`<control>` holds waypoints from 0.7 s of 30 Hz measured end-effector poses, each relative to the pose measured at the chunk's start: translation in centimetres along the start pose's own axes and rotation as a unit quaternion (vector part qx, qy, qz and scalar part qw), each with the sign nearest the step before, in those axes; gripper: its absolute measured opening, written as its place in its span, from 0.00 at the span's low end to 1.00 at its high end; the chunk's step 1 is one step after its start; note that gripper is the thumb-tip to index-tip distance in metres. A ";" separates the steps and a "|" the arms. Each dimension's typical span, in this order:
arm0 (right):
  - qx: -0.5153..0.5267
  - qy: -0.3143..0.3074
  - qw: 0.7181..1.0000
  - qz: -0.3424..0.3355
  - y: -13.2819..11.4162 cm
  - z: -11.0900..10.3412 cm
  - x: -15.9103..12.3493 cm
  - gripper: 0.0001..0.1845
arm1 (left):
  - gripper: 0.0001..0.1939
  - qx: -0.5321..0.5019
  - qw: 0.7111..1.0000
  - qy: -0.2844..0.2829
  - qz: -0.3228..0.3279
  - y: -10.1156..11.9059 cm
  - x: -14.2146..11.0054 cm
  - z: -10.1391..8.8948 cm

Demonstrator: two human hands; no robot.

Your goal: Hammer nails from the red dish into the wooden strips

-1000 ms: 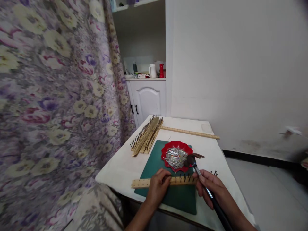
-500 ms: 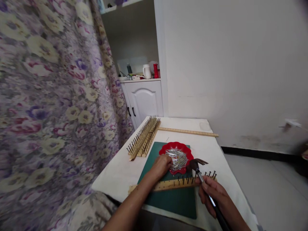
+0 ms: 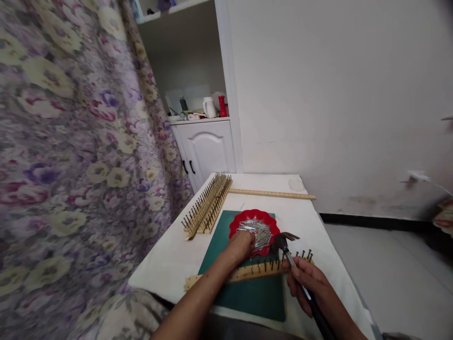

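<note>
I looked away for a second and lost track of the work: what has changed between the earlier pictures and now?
The left hand has left the wooden strip and moved forward to the red dish, its fingertips now hidden at the nails; whether it holds one cannot be told. The right hand still grips the hammer.

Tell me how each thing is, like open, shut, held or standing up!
bowl: upright, nails inside
nails: loose, heaped
hammer: held
right hand: closed around the hammer
left hand: at the bowl, fingertips hidden
nearest wood strip: lying flat, partly nailed
farthest wood strip: lying flat
cupboard door: shut
jug: upright
</note>
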State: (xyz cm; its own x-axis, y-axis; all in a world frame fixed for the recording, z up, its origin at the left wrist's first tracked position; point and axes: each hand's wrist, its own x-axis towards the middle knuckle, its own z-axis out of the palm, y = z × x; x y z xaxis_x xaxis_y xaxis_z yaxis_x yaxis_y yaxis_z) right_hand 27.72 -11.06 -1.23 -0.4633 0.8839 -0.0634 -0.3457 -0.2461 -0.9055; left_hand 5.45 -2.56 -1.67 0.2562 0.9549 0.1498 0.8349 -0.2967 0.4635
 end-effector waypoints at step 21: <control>0.017 0.006 1.000 0.013 0.1 2.5 -1.2 0.16 | 0.11 -0.417 0.888 0.120 -0.153 -0.2 -8.4 1.1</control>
State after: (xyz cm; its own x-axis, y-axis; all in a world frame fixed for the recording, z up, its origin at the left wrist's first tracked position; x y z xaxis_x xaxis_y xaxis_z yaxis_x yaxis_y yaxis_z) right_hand 26.20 -13.17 -0.15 -0.4638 0.8811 -0.0923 -0.3610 -0.2830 -0.8886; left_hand 3.71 -10.51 -3.98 -0.1148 0.9926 0.0403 0.1711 -0.0202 0.9850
